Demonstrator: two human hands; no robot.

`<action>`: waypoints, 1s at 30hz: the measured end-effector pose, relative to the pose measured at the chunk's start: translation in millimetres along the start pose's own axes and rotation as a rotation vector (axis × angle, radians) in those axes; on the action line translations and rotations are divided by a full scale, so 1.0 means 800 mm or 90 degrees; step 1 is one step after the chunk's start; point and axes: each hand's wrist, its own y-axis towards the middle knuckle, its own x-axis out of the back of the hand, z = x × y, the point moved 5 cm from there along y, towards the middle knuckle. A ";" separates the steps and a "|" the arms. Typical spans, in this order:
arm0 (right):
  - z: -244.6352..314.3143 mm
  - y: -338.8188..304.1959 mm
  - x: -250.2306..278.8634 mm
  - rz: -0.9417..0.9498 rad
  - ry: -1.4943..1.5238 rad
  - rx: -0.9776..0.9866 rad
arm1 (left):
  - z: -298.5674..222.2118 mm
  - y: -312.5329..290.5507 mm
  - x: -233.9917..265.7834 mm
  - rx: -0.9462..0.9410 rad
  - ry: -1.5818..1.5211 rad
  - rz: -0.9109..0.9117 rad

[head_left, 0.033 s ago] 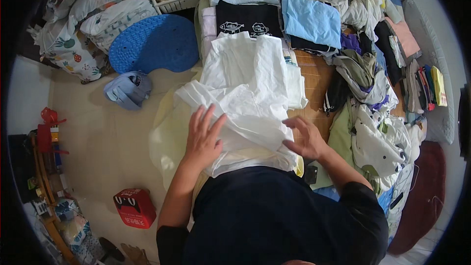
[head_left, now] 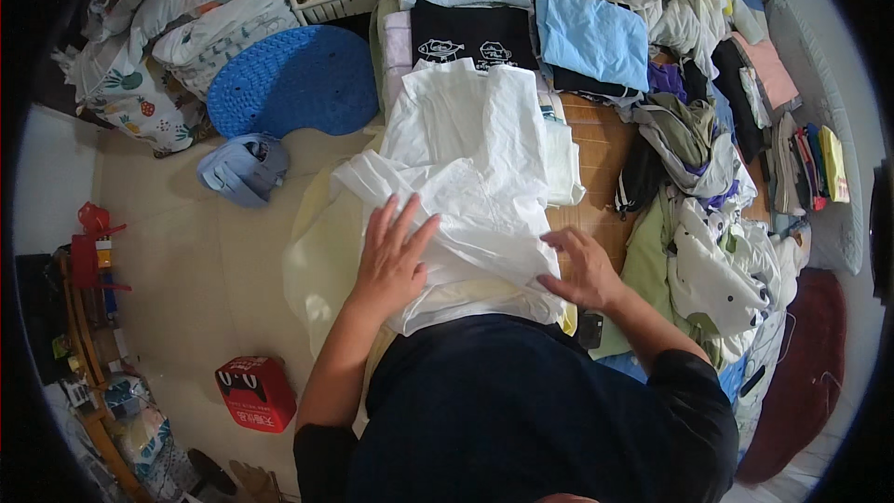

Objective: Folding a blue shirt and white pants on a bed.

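A white garment (head_left: 470,135), partly folded and creased, lies in front of me and reaches down to my dark shirt. On its left part rests my left hand (head_left: 395,256), palm down with the fingers spread. At the garment's right edge is my right hand (head_left: 589,270), thumb and fingers apart, its fingertips at the cloth. Neither hand grips anything that I can see. A pale yellow cloth (head_left: 321,251) hangs out beneath the garment on the left.
Beyond the garment lie a folded black shirt (head_left: 473,28) and a folded light blue cloth (head_left: 591,37). Rumpled clothes (head_left: 712,265) fill the right side. On the left are a blue mat (head_left: 289,84), a blue-grey bag (head_left: 242,170) and a red box (head_left: 256,396) on the floor.
My left hand has shifted slightly right and away from me over the white garment. The cloth between my hands lies a little differently.
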 end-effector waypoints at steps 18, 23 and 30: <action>-0.048 -0.067 -0.050 -0.028 0.090 -0.415 | 0.038 0.037 0.009 -0.168 -0.018 -0.097; -0.011 -0.071 -0.038 -0.122 -0.097 -0.045 | 0.057 0.031 0.003 -0.145 0.006 -0.109; 0.028 -0.075 -0.034 -0.026 -0.143 0.176 | 0.091 0.008 -0.013 -0.103 0.069 -0.059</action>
